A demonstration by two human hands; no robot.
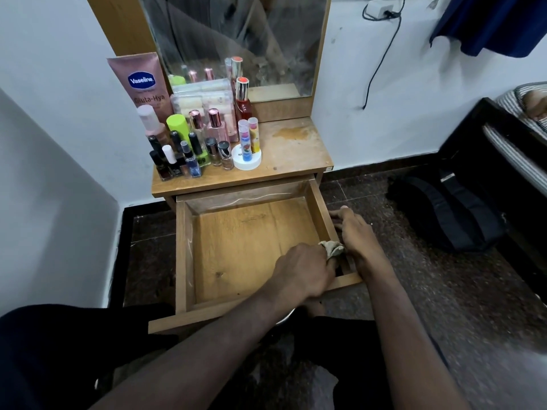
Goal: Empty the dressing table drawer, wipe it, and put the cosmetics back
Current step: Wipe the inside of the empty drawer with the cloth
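Drawer (236, 250): you have it pulled fully out below the bench (296, 149); pale wood, nothing lying on its bare floor. Cloth (333, 248): small, beige, crumpled, at the drawer's near right corner against the right wall. Cosmetics (192, 143): your bottles, nail polishes, lip balms and tubes stand upright, crowded on the bench's left half; a pink Vaseline tube (142, 84) leans at the back.

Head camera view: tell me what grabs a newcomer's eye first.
The pulled-out wooden drawer, bare inside, fills the middle, with the left hand pressing a crumpled cloth into its right front corner and the right hand on the right wall. Behind it, cosmetics crowd the tabletop's left half under the pink Vaseline tube.
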